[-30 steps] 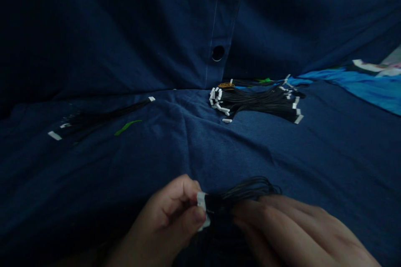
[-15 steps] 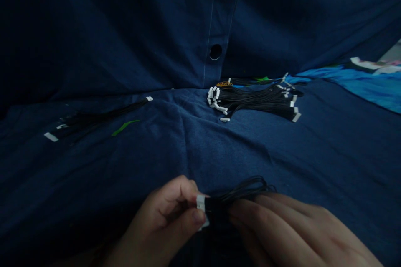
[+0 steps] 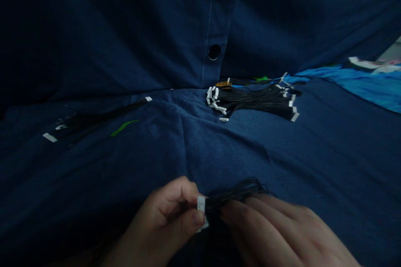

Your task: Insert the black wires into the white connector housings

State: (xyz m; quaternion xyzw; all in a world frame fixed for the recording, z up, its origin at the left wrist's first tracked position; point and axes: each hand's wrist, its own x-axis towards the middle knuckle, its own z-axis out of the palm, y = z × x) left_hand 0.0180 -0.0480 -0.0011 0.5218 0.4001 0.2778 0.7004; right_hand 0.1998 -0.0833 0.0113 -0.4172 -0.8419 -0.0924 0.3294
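Between the thumb and forefinger of my left hand is a white plug connector, pinched near the front of the cloth. Thin black wires run from it to the right and loop up behind my fingers. My right hand is closed on these wires just beside the connector, its fingertips partly in shadow. A second white piece shows below my left thumb. Both hands are on the same wire harness; its far end is hidden behind my right hand.
Farther back lies a pile of black wire harnesses with white connectors. A smaller harness bundle rests at the left, near a green strip. Dark blue cloth covers the surface. Bright blue fabric lies at the right.
My right hand has slid slightly left along the wires, closer to the connector. The wire loop has shifted left with it. My left hand keeps its pinch almost in place.
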